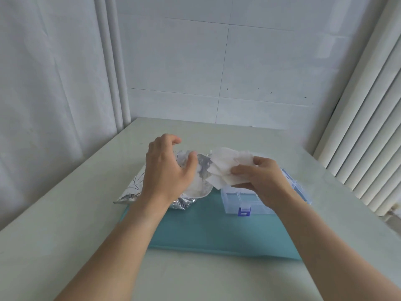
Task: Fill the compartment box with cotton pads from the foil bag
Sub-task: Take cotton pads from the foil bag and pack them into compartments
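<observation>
We have a loose sheaf of cotton pads [230, 168] pinched in our right hand [258, 177], thumb and curled fingers clamped on their near edge, so the pads fan out up and to the left, between the foil bag and the box. They hang above the left part of the compartment box [243, 198], a clear plastic case with a blue latch [244, 211] on its near side; our hand covers much of it, and we cannot tell whether any compartment already holds pads. To the left lies the foil bag [195, 170], its mouth gaping toward the box and pale pads showing inside. Our left hand [167, 168] hovers over the bag with fingers loosely bent and spread, holding nothing that we can see. Bag and box both rest on a teal mat [212, 231] on the pale table [65, 213]. We judge this to be the carrying step: pads out of the bag, not yet in the box. Next we would need to lower the bunch into one compartment and square the splayed pads so they fit between the dividers.
</observation>
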Action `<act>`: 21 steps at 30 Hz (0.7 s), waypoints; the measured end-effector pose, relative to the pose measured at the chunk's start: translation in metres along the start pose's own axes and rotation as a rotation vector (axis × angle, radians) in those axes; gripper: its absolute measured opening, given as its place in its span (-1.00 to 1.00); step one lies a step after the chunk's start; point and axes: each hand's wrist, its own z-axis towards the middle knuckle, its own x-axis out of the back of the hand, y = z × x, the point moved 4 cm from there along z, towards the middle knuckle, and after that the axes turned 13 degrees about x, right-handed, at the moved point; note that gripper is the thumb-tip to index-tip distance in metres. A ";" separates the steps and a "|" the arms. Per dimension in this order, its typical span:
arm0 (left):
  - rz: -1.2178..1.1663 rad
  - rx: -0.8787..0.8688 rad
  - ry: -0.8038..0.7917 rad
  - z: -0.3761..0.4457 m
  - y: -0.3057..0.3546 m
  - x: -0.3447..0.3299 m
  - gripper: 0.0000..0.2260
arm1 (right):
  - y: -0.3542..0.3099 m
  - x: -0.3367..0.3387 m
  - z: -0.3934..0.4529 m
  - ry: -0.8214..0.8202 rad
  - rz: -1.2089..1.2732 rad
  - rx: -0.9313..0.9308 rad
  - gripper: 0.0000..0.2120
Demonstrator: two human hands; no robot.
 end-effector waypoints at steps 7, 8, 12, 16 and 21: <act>-0.363 -0.205 -0.168 -0.052 0.054 -0.014 -0.85 | 0.007 0.040 -0.011 -0.063 0.180 -0.069 -0.78; -0.355 -0.168 -0.214 -0.058 0.055 -0.022 -0.81 | 0.007 0.043 -0.013 -0.089 0.200 -0.075 -0.77; -0.282 -0.070 -0.293 -0.071 0.054 -0.039 -0.52 | 0.006 0.042 -0.025 -0.245 0.135 -0.087 -0.74; -0.246 -0.010 -0.307 -0.061 0.048 -0.037 -0.48 | 0.002 0.036 -0.032 -0.439 0.005 -0.057 -0.67; -0.187 0.077 -0.376 -0.052 0.035 -0.041 -0.83 | 0.000 0.037 -0.034 -0.425 -0.073 -0.015 -0.70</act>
